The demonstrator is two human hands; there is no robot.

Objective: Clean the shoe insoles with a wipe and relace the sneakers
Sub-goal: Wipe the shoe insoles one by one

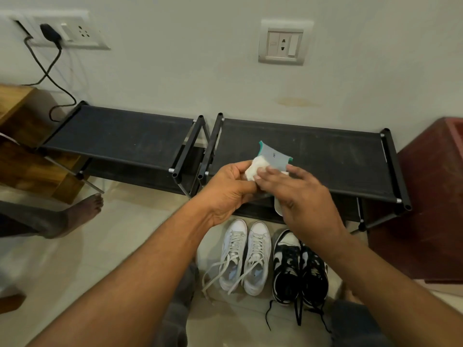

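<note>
Two black fabric shoe racks stand side by side against the pale wall, the left rack (117, 136) at 10 o'clock and the right rack (325, 159) from centre to 3 o'clock. On the tiled floor at 6 o'clock sit a pair of white sneakers (246, 256), toes toward the racks and white laces loose. Just beside them to the right is a black-and-white pair (300, 269), its black laces trailing toward the viewer. Another person's bare foot (75, 216) rests at 9 o'clock.

At centre, in front of the right rack's near edge, both hands meet. The right hand (305, 196) holds a grey insole (274, 155) with a teal rim, its fingers laid across it. The insole's long axis runs about 12 to 6 o'clock; its broad end points up toward the wall and its pale lower end shows below the palm. The left hand (233, 189) pinches a crumpled white wipe (253, 169) against the insole's left edge.
</note>
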